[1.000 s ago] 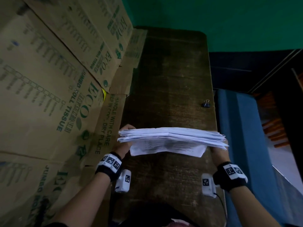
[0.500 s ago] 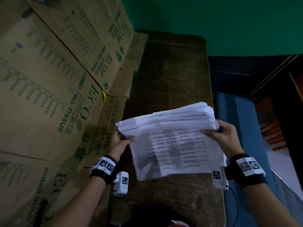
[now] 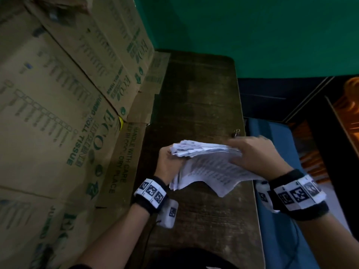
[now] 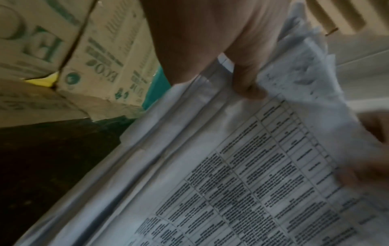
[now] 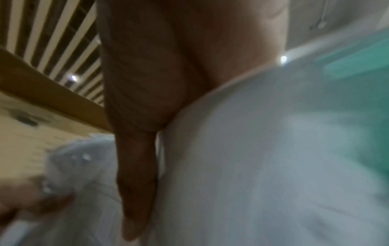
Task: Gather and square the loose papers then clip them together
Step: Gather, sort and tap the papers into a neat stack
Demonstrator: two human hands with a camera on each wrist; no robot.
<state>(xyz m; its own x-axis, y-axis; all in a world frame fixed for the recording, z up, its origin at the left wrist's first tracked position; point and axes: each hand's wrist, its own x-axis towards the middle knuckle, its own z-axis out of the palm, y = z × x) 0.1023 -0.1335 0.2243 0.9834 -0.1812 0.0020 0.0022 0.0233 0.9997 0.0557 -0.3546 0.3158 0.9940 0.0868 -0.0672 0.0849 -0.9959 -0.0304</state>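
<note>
A thick stack of white printed papers [image 3: 209,169] hangs tilted above the wooden table [image 3: 194,94], its edges uneven and fanned. My left hand [image 3: 168,164] grips the stack's left end; in the left wrist view its thumb [image 4: 248,88] presses on the printed top sheet [image 4: 231,166]. My right hand [image 3: 258,154] grips the stack's far right end from above; in the blurred right wrist view it [image 5: 147,83] lies against the papers [image 5: 263,158]. A small binder clip [image 3: 237,132] sits on the table near its right edge, just beyond my right hand.
Large cardboard boxes [image 3: 58,94] are stacked along the table's left side. A green wall [image 3: 252,35] stands behind the table. A blue padded surface [image 3: 272,230] runs along the table's right edge.
The stack went from level and edge-on to tilted with its printed face toward me. My right hand rose and swung left onto the stack's far end; the left hand kept its grip.
</note>
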